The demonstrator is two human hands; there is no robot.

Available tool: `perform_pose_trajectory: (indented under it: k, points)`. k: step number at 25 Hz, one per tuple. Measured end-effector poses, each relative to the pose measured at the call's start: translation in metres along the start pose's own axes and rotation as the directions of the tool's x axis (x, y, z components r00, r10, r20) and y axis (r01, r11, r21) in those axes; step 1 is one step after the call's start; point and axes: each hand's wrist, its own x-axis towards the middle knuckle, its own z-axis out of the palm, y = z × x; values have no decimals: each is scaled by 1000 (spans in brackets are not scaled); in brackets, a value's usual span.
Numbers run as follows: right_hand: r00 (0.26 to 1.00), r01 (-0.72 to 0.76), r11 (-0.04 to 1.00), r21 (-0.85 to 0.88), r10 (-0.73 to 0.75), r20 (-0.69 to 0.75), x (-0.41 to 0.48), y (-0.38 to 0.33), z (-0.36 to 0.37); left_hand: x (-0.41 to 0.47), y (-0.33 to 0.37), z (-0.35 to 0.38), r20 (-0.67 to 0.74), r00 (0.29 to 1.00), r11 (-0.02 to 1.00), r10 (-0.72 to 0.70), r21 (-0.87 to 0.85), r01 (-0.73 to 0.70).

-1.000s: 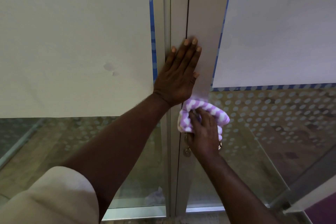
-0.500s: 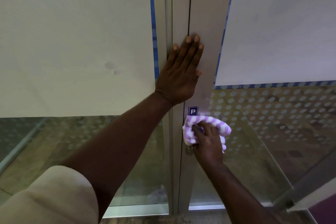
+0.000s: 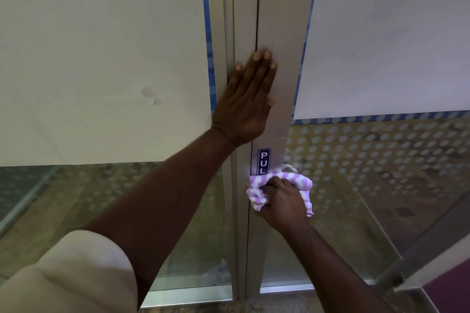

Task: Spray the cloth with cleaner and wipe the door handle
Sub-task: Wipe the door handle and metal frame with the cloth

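My left hand (image 3: 248, 101) lies flat with fingers spread against the grey metal door frame (image 3: 282, 33), above a blue "PULL" sticker (image 3: 264, 161). Below the sticker my right hand (image 3: 283, 204) is closed around a bunched purple-and-white checked cloth (image 3: 256, 189), pressing it on the frame where the door handle sits. The cloth and hand hide the handle almost fully; only a bit of shiny metal (image 3: 288, 167) shows above the cloth. No spray bottle is in sight.
Glass panels flank the frame, covered above with white sheets (image 3: 101, 46) edged in blue tape. The lower right glass (image 3: 368, 160) carries a white dot pattern. A metal bottom rail (image 3: 188, 296) runs along the floor.
My right hand has slid the cloth downward along the frame, uncovering the "PULL" sticker. My left hand stays flat on the frame at about the same spot.
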Motion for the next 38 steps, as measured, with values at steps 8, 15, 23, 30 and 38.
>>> perform_pose_trajectory:
  k: [8,15,23,30,38]
  points:
    - [992,38,996,-84,-28,122,-22,3,-2,0,-1,0,-7,1000,1000,2,5,-2]
    - [997,46,999,27,-47,68,-53,11,17,-1,-2,3,-14,1000,1000,-1,3,1]
    - [992,-113,990,-82,117,55,-30,-17,26,-1,-1,3,-6,1000,1000,1,2,-1]
    - [999,48,996,-81,-47,15,-46,7,26,-1,-2,2,0,1000,1000,5,14,-5]
    - [998,60,998,-13,-60,-11,-58,50,21,-1,-2,3,-17,1000,1000,-2,22,2]
